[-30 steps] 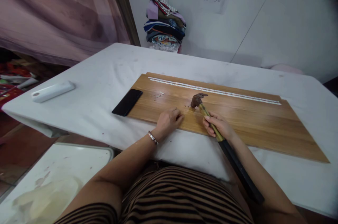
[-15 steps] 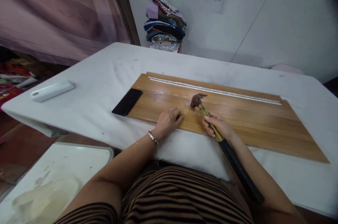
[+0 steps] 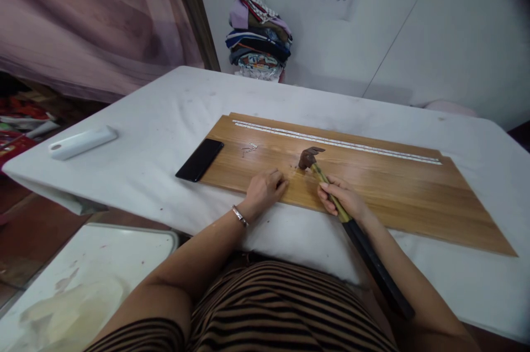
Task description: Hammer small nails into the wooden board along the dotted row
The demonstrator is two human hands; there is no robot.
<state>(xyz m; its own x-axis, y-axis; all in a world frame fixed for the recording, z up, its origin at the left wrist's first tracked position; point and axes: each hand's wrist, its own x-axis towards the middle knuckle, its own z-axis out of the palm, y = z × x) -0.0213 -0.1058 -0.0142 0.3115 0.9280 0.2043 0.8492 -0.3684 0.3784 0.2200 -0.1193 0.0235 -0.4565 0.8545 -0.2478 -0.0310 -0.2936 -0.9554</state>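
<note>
My right hand (image 3: pixel 342 197) is wrapped round the handle of a claw hammer (image 3: pixel 307 158), partway up its yellowish shaft. The hammer's rusty brown head rests on a wood-grain board (image 3: pixel 393 192), and its black grip slants back under my right forearm. Loosely curled, my left hand (image 3: pixel 265 189) lies on the board's near edge, left of the hammer head, with no object showing in it. Small bits (image 3: pixel 293 167) lie between my left hand and the hammer head, too small to name. Farther left on the board are several thin nails (image 3: pixel 249 147).
A black phone (image 3: pixel 201 160) overlaps the board's left end. Two printed strips (image 3: pixel 335 141) run along its far side. On the white-covered table (image 3: pixel 153 120) lies a white oblong object (image 3: pixel 83 142). Folded clothes (image 3: pixel 259 37) are stacked beyond, and a white stool (image 3: pixel 124 241) stands lower left.
</note>
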